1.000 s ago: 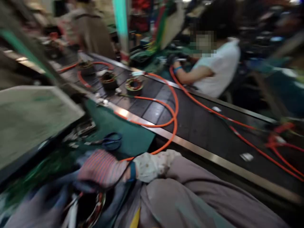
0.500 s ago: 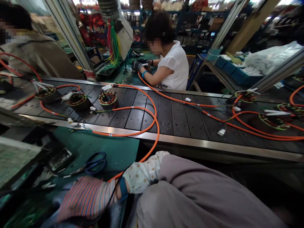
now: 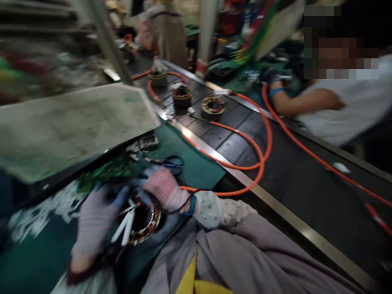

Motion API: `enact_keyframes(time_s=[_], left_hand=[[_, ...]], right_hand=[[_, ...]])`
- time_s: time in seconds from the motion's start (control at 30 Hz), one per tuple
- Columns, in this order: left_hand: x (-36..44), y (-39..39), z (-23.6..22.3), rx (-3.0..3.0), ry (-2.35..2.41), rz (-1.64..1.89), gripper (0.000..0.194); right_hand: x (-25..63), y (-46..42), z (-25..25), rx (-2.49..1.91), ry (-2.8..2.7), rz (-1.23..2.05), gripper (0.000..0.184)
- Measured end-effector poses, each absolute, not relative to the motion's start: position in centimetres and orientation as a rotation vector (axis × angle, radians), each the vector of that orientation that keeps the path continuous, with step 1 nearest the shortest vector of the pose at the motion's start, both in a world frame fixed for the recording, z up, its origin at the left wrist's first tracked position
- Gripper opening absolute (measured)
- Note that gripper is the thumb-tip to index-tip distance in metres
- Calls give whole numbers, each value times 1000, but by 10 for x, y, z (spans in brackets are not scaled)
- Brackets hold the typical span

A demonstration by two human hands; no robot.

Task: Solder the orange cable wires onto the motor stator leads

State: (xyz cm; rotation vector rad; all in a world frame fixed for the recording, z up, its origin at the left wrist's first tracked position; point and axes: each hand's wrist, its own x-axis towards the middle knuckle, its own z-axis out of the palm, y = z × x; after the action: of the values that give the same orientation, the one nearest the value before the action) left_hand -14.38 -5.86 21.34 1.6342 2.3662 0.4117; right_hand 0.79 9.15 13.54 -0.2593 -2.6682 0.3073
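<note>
A wound motor stator (image 3: 146, 225) with copper-coloured windings rests in my lap, partly hidden by my gloves. My left hand (image 3: 93, 222), in a pale striped glove with blue fingertips, reaches to its left side, next to white lead sleeves (image 3: 124, 226). My right hand (image 3: 163, 190), in a red-and-blue striped glove, lies over its upper edge, with a thin black wire running past the wrist. A blue band and a dotted sleeve (image 3: 217, 209) show behind that hand. Motion blur hides the exact finger contact.
A conveyor (image 3: 294, 192) with stators and orange cables (image 3: 235, 190) runs diagonally on my right. Blue-handled scissors (image 3: 173, 163) lie on a green mat (image 3: 196, 163). A grey-green board (image 3: 73, 130) juts in at left. A co-worker (image 3: 346, 102) sits across the conveyor.
The view has swung left and down toward my lap. The stator now shows between my hands, and my left hand has come into view beside it.
</note>
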Motion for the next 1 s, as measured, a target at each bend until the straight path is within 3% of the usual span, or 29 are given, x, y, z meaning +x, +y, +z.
enact_keyframes(time_s=[0.1, 0.23, 0.33, 0.57, 0.73, 1.0], left_hand=[[-147, -62, 204, 1369, 2596, 496, 37], [-154, -60, 201, 1463, 2541, 259, 44], [-153, -59, 206, 1505, 2498, 118, 40], [-148, -53, 213, 1581, 2490, -46, 34], [-148, -47, 216, 1601, 2480, -119, 32], [-149, -51, 211, 1541, 2511, -2, 40]], right_hand=[[23, 78, 101, -360, -2428, 307, 20], [49, 71, 79, -240, -2135, 417, 37], [56, 73, 82, -134, -1996, 461, 37], [56, 75, 75, -148, -2134, 430, 30], [61, 76, 67, -126, -2237, 584, 25], [62, 74, 72, -146, -2180, 543, 27]])
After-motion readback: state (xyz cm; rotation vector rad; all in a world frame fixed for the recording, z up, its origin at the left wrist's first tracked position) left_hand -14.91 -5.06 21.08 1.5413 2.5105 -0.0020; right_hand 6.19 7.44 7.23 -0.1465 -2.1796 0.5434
